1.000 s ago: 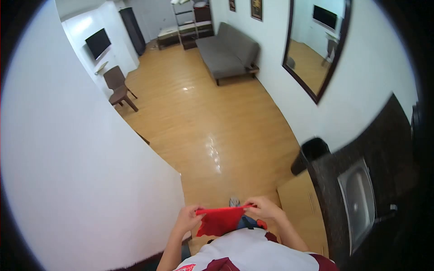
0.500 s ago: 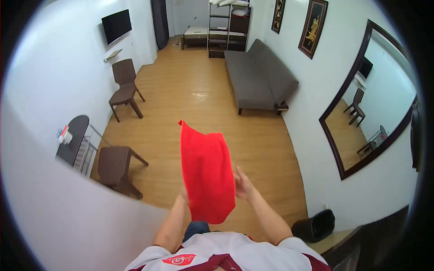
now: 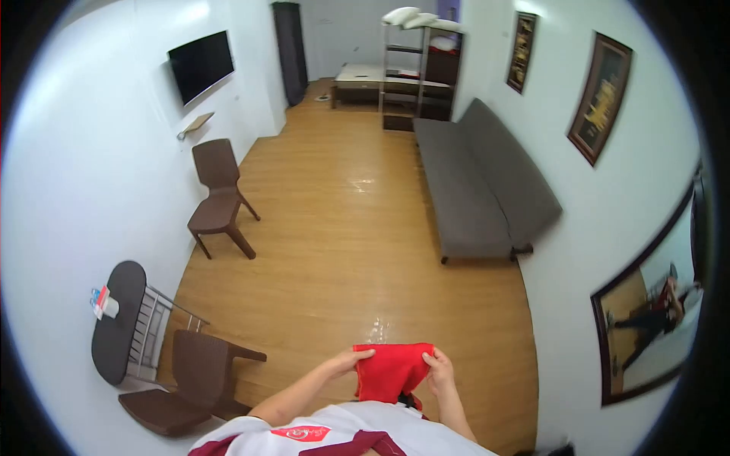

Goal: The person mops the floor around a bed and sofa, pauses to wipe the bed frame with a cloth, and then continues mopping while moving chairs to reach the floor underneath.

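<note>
A red cloth (image 3: 391, 371) hangs in front of my body, stretched between both hands. My left hand (image 3: 354, 359) pinches its upper left corner, thumb lying over the top edge. At the opposite upper corner, my right hand (image 3: 439, 369) is closed on the fabric. The cloth's top edge is nearly straight, and its lower part drops toward my waist, partly hidden by my white shirt (image 3: 350, 425).
Left of me stand a brown chair (image 3: 201, 372) and a small dark table (image 3: 122, 323) with a white container. Another brown chair (image 3: 217, 197) is farther along that wall. A grey sofa (image 3: 487, 190) and a framed mirror (image 3: 654, 304) line the right side.
The red cloth has come down closer to my body, now held by its two upper corners. The view has tilted, and my reflection now appears in the mirror.
</note>
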A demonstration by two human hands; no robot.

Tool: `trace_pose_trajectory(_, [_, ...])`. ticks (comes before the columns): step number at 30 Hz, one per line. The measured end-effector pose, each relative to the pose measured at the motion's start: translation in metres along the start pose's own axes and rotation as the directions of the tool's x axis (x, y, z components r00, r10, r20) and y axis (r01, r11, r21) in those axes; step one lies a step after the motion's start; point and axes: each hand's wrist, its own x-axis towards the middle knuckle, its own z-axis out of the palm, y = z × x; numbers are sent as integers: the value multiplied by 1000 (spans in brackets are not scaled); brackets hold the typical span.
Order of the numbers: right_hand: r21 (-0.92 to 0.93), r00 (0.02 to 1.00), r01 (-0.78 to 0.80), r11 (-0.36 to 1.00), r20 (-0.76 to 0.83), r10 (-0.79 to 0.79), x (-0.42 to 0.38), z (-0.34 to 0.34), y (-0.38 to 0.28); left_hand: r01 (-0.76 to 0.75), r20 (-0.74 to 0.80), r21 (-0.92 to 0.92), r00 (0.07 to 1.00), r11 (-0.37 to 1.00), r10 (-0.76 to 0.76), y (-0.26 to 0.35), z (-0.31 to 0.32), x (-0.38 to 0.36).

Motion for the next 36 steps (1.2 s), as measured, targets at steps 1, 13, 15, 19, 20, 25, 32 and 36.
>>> trace_pose_trajectory(1, [-56,999,-18,998,32,20,45,8,-7,-22,-5,-60,1000,998,22,17,-30,21])
trace_pose_trajectory(13, [-640,764,337,691,615,197,478,291,-101,-651,-815,232,276,723,510,226,-217,121])
trace_pose_trajectory(15, [-675,696,458,578,677,239,543,328,-100,-588,-859,387,49,710,509,272,-246,148])
trace_pose_trajectory(19, [-676,614,694,248,735,287,655,380,-94,-309,-772,619,-67,722,633,370,-363,213])
trace_pose_trajectory(20, [-648,605,751,127,752,260,683,386,-98,-320,-769,608,-6,727,640,398,-391,237])
trace_pose_trajectory(25, [-854,830,508,116,521,199,794,443,-153,-313,-536,663,436,680,723,588,-488,325])
trace_pose_trajectory(32, [-805,925,137,577,313,217,1014,483,-182,-357,-475,629,526,691,705,761,-620,506])
trace_pose_trajectory(36, [-764,787,177,620,489,377,1162,569,-238,-526,-401,280,696,803,596,894,-704,562])
